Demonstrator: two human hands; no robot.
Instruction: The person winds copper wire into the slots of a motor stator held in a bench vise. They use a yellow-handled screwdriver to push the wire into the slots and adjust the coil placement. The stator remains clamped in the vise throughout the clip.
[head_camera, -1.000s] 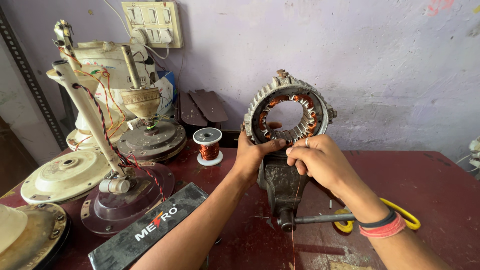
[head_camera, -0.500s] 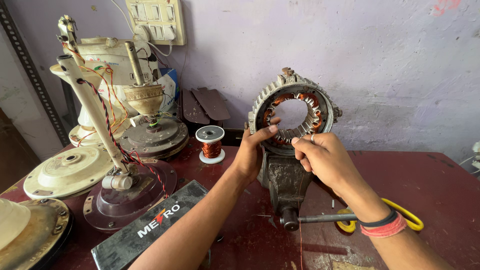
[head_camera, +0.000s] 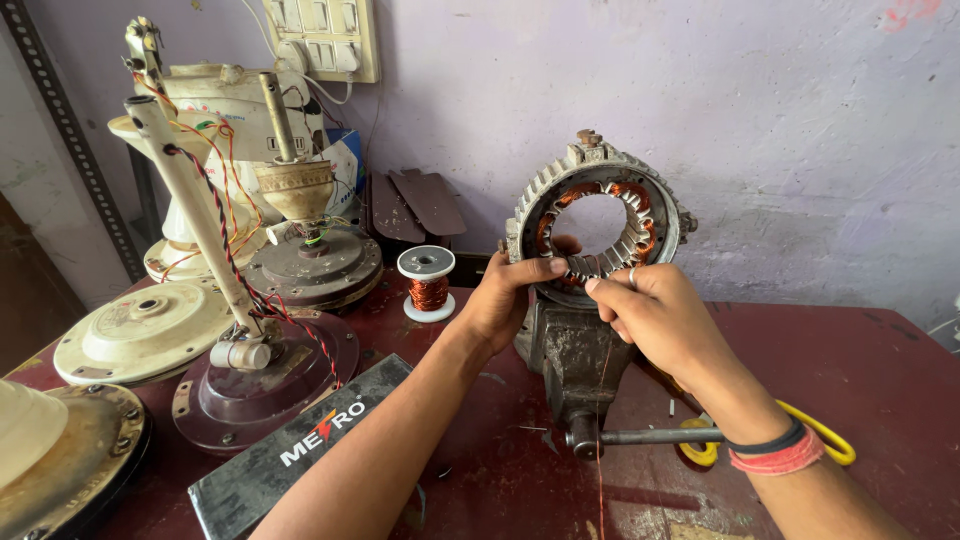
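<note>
Since half a second ago our right hand (head_camera: 660, 318) has dropped a little on the stator (head_camera: 598, 222), fingers pinched at its lower inner teeth; whether they grip the thin copper wire (head_camera: 601, 420) hanging below, we cannot tell. Nearest us lie yellow scissors (head_camera: 800, 440). Beyond, a bench vise (head_camera: 575, 365) clamps the stator upright. Our left hand (head_camera: 510, 295) grips its lower left rim. Farther back stands a copper spool (head_camera: 427, 283).

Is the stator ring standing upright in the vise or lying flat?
Upright: the stator ring stands on edge in the vise, its open centre facing the camera.
</note>
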